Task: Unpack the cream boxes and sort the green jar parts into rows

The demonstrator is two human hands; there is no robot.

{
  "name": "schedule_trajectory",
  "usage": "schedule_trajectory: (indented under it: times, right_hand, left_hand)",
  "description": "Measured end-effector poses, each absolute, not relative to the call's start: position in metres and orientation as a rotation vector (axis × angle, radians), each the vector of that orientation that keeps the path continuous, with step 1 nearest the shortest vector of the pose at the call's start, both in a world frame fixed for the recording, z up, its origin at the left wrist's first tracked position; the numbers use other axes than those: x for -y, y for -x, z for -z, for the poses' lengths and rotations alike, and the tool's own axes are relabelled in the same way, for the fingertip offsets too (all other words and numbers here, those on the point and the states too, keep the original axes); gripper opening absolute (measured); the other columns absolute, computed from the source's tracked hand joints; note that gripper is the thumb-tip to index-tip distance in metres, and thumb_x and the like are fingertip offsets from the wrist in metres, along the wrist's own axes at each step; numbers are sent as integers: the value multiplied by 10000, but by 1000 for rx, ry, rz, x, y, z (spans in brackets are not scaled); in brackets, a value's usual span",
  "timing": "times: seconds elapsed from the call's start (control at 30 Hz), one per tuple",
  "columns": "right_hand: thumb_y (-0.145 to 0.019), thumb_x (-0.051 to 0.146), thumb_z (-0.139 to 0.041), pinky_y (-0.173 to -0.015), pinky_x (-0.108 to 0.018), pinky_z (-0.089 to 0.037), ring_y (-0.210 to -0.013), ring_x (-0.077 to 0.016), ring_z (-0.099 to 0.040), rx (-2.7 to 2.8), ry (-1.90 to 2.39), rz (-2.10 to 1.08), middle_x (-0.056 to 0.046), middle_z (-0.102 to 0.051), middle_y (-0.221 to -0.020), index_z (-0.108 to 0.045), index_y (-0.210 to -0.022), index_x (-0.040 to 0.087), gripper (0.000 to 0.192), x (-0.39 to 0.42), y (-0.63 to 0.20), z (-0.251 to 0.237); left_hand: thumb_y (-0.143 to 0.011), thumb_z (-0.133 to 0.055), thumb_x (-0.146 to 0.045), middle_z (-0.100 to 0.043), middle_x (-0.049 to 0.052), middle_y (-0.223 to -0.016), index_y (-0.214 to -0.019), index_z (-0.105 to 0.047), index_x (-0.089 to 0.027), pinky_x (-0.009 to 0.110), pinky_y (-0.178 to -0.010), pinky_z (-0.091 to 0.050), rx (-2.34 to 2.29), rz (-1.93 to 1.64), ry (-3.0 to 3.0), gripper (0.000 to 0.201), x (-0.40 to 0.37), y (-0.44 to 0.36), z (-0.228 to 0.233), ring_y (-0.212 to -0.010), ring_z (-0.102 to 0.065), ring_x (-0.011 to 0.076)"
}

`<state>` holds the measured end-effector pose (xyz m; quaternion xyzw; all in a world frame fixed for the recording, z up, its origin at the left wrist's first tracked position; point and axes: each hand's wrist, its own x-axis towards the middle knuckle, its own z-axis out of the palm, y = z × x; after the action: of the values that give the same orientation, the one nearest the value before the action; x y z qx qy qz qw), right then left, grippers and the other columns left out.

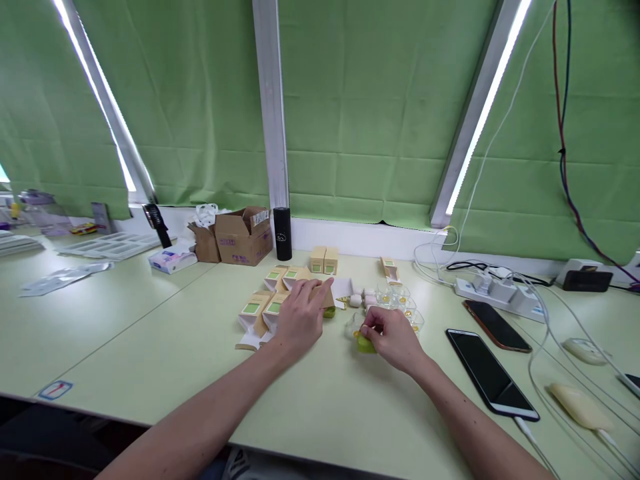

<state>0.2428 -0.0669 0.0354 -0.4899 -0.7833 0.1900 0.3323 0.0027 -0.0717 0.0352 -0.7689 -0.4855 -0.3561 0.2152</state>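
Note:
My left hand [304, 312] is curled over a small kraft cardboard box [328, 297], mostly covered by the fingers. A bit of green [329, 312] shows at its lower edge. My right hand [395, 337] has thumb and fingers pinched on a small lime-green piece [366, 345], partly hidden by the fingertips. Touching or just beside it is a clear cup [354, 325]. Several more clear cups [403, 300] with yellowish centres stand behind the right hand, near small whitish-pink cylinders [356, 301]. Open kraft boxes with green labels [251, 309] lie left of my left hand.
Two upright kraft boxes [324, 260] and a black cylinder [283, 233] stand toward the wall. A brown carton [244, 237] and a tissue pack [173, 259] are at the left. Phones [493, 373], a power strip [500, 293] and loose white cables lie at the right.

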Motion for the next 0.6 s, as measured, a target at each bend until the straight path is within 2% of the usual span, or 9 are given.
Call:
schedule_trajectory:
  times: [0.2,0.3,0.37,0.47,0.6]
  right_hand:
    - [-773,169,-662,-618,-304,-403,-603,-185,-629,2081,1172,-495,7,-755,-738,-654,-689,259,123,69,-241,-33]
    - [-813,215,-665,-604,-317,-438,-584,-186,-620,1976,1063,-630,-2,-773,-812,-660,-727,269,101,68,-243,-34]
    - [-862,282,-659,-607,-326,-473,-641,-201,-647,1866,970,-746,-27,-778,-888,-667,-783,266,82,66,-244,-36]
    - [-923,383,-645,-748,-371,-540,-836,-241,-698,1765,869,-791,-64,-776,-1007,-696,-896,261,135,61,-243,-35]
    - [-960,454,-617,-908,-429,-541,-994,-268,-696,1747,859,-786,-79,-768,-1068,-705,-975,262,212,52,-241,-27]
  left_hand:
    - [-891,-617,-123,-636,113,-1237,-1542,-442,-260,471,-980,-530,1383,1141,2171,688,71,-5,-32,-1155,-556,300]
    - [-902,-635,-151,-638,100,-1234,-1549,-431,-273,482,-1021,-507,1430,1257,2170,689,70,-6,-31,-1170,-553,295]
    - [-906,-642,-157,-640,96,-1250,-1550,-426,-280,485,-1044,-491,1464,1326,2167,691,69,-6,-31,-1192,-549,292]
    - [-916,-646,-168,-634,92,-1305,-1552,-419,-284,486,-1074,-469,1516,1413,2164,686,68,-6,-31,-1240,-537,284]
    - [-934,-642,-198,-620,91,-1346,-1553,-419,-288,488,-1091,-457,1555,1482,2163,664,68,-7,-29,-1268,-528,282]
